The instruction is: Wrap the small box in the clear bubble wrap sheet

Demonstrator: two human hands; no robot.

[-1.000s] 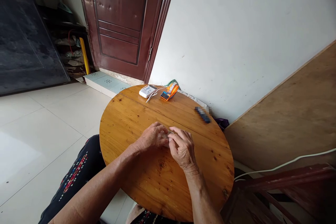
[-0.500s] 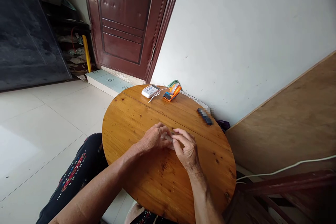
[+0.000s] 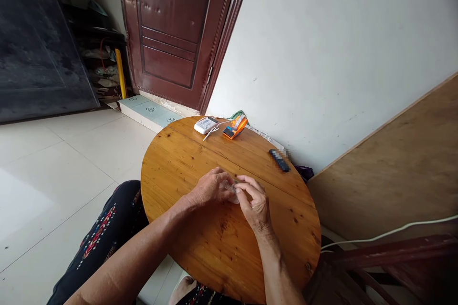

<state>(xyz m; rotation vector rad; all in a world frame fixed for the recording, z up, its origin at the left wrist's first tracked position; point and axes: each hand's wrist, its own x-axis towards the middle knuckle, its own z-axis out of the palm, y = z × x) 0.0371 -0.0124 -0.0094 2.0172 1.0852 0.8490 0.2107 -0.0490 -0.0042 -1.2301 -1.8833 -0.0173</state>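
Note:
Over the middle of a round wooden table (image 3: 179, 162), my two hands meet at a small clear plastic piece (image 3: 232, 198), thin and see-through like a bag or wrapper. My left hand (image 3: 213, 187) is curled around its left side, fingers closed on it. The thumb and index finger of my right hand (image 3: 253, 202) pinch its right edge. Most of the plastic is hidden behind my fingers, so its exact kind and any contents cannot be made out.
At the table's far edge lie a white device (image 3: 205, 125) with a white cord and an orange tape dispenser (image 3: 235, 127). A dark, blurred-out remote-like object (image 3: 279, 160) lies right of them. A white wall (image 3: 322, 47) and a brown door (image 3: 168, 33) stand behind.
Both hands stay almost in place on the plastic, with only slight finger movement. The whole view has shifted slightly.

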